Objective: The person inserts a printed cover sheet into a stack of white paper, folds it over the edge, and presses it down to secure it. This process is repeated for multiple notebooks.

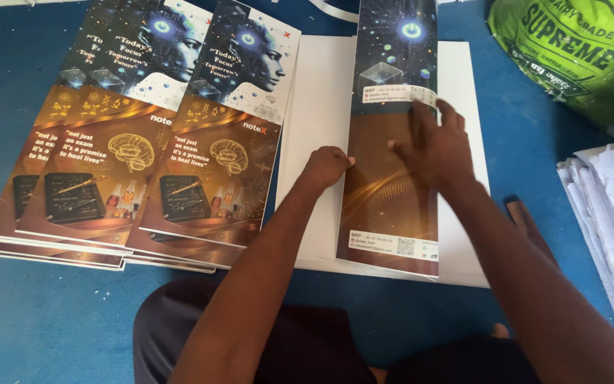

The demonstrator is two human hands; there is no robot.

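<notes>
A long printed sheet (392, 206), dark at the top and brown-gold below, lies folded on a white sheet (318, 142) on the blue floor. My left hand (326, 167) is closed into a fist and presses on the printed sheet's left edge. My right hand (438, 146) lies flat with fingers spread on the middle of the printed sheet. Neither hand holds anything.
Two overlapping stacks of printed covers (143, 142) lie to the left. A green plastic bag (577, 50) sits at the top right. A pile of white paper bundles (612, 206) is at the right edge. My legs (307, 341) are at the bottom.
</notes>
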